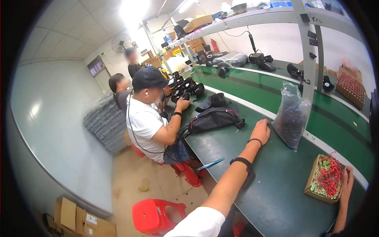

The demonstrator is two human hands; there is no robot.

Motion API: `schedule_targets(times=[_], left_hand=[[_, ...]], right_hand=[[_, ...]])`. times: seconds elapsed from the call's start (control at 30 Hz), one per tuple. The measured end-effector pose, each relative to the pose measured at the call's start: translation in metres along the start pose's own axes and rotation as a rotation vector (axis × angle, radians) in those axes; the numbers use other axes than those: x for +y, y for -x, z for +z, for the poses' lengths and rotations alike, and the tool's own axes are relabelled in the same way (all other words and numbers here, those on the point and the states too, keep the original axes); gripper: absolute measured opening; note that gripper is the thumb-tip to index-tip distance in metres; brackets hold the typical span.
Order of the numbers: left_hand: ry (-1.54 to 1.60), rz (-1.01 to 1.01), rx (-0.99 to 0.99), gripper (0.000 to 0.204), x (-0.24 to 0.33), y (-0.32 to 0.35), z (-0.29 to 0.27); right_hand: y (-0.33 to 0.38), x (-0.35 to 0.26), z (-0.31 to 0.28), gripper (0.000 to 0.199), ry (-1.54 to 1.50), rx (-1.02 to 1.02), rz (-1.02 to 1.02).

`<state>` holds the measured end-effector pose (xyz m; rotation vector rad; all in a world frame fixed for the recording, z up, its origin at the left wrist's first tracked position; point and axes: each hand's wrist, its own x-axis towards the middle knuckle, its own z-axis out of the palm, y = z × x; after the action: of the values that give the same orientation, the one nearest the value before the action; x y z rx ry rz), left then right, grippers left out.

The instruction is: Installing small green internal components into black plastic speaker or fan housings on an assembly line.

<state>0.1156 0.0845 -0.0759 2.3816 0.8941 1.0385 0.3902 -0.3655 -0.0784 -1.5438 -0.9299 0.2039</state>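
Observation:
My left hand (261,132) lies on the dark green worktable (264,193), palm down, with the fingers stretched out and nothing visible in them. Just right of it, a clear plastic bag (291,118) filled with small dark pieces stands against a metal post. My right hand (347,181) rests along the right side of a small open cardboard box (324,198), fingers straight and partly hidden by the box edge. Inside are several green cylindrical cells (318,178) with a tangle of red wires (331,173) on top.
Blue tweezers (211,164) lie at the table's near edge. A black bag (215,119) sits beyond my left arm, beside a seated co-worker (148,114) handling black parts. A green conveyor (246,87) runs behind the table. A red stool (152,215) stands at lower left.

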Motion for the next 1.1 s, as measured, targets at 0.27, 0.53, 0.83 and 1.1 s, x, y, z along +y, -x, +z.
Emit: schedule_targets(times=[0.27,0.53,0.83,1.1], left_hand=[[-0.022,0.031,0.004,0.028,0.002,0.001,0.001],[-0.032,0.028,0.009,0.022,0.001,0.0,-0.001],[-0.01,0.035,0.044,0.024,0.009,0.0,0.013],[-0.066,0.106,0.041,0.025,-0.025,-0.007,-0.008]], right_hand=[[0.001,0.008,-0.005,0.028,0.021,0.023,0.013],[-0.001,0.017,-0.007,0.03,0.004,0.028,0.039],[0.008,-0.006,-0.015,0.029,0.144,0.014,0.055],[-0.005,-0.031,0.017,0.025,0.151,-0.003,0.037]])
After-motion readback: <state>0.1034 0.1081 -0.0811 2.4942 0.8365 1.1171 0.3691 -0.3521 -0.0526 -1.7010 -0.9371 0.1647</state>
